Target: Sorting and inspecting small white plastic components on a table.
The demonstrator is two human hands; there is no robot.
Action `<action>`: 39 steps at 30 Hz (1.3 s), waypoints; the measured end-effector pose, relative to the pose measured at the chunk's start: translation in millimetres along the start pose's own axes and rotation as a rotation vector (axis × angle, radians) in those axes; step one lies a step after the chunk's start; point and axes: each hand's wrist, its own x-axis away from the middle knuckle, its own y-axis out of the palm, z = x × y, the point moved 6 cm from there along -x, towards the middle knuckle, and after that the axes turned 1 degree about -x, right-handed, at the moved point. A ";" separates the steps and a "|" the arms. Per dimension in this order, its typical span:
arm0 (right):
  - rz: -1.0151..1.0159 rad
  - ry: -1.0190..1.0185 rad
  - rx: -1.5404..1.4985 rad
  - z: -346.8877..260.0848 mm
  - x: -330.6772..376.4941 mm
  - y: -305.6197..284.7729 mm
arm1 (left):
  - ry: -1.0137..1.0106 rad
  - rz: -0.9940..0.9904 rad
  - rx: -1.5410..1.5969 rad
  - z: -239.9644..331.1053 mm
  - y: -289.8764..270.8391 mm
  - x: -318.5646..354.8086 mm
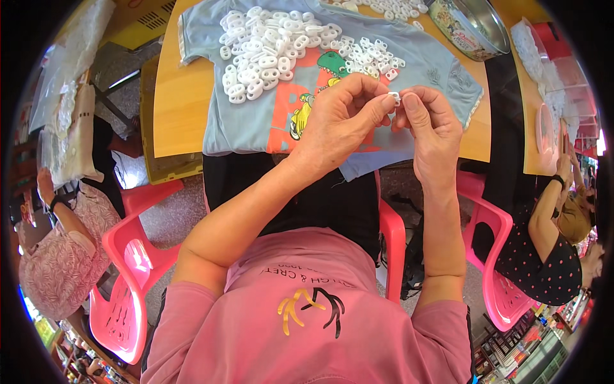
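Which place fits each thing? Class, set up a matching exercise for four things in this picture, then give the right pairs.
Things:
1. small white plastic piece
2. heap of white plastic rings
3. round metal tin
4. light blue printed T-shirt

Places:
A. spread flat on the wooden table
B. piled on the shirt
C. pinched between left hand and right hand
D. far right of the table

Pairs: 1-C, 2-B, 3-D, 4-A

Landmark, table (185, 96): orange-yellow wood tone.
Cloth (409, 64) on the table: pale blue, with an orange, green and yellow cartoon print.
Small pieces (268, 51) on the cloth: white.
Chairs (141, 256) below the table: bright pink.
Person's shirt (307, 333): pink, with a yellow and black mark.
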 end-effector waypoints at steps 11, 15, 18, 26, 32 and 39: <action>0.052 -0.010 -0.071 1.0 0.0 5.0 | 0.031 0.003 0.028 2.6 1.5 -1.1; 0.044 -0.001 -0.055 1.1 0.3 5.5 | 0.044 0.006 0.020 2.4 0.8 -1.5; 0.033 0.001 -0.059 1.0 0.3 6.1 | 0.037 0.022 0.012 3.0 0.9 -1.0; 0.042 -0.045 0.003 1.5 1.1 7.6 | 0.050 0.028 0.035 1.0 1.8 -1.1; 0.075 -0.061 0.035 1.5 2.3 11.6 | 0.074 0.062 0.001 0.4 -0.2 -0.1; 0.120 -0.078 0.107 -1.3 5.2 14.8 | 0.109 0.104 -0.019 -1.6 -1.4 0.1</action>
